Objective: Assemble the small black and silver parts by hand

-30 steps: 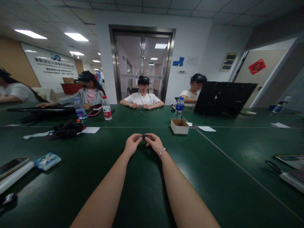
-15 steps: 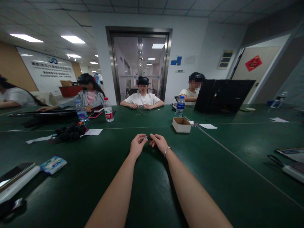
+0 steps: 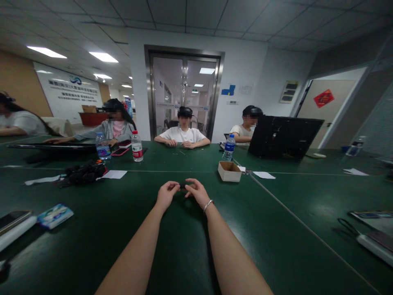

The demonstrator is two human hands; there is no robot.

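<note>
A small black object (image 3: 182,186), short and stubby, is pinched between my two hands above the green table (image 3: 184,254). Its exact kind is too small to make out. My left hand (image 3: 167,196) grips its left end between thumb and fingertips. On the other end, my right hand (image 3: 197,192) closes its thumb and fingers, with a silver bracelet (image 3: 208,205) round the wrist. An open cardboard box (image 3: 229,175) stands beyond my right hand.
Water bottles (image 3: 137,146) stand across the table. Black cables (image 3: 82,173) and a blue-white packet (image 3: 55,216) lie left. A black monitor (image 3: 284,137) stands at the far right. Several people sit opposite, one person (image 3: 184,134) directly ahead.
The silvery left end of the small object, visible before, is now covered by my left fingers. My view has tilted up and shifted slightly right. Both hands remain on the object.
</note>
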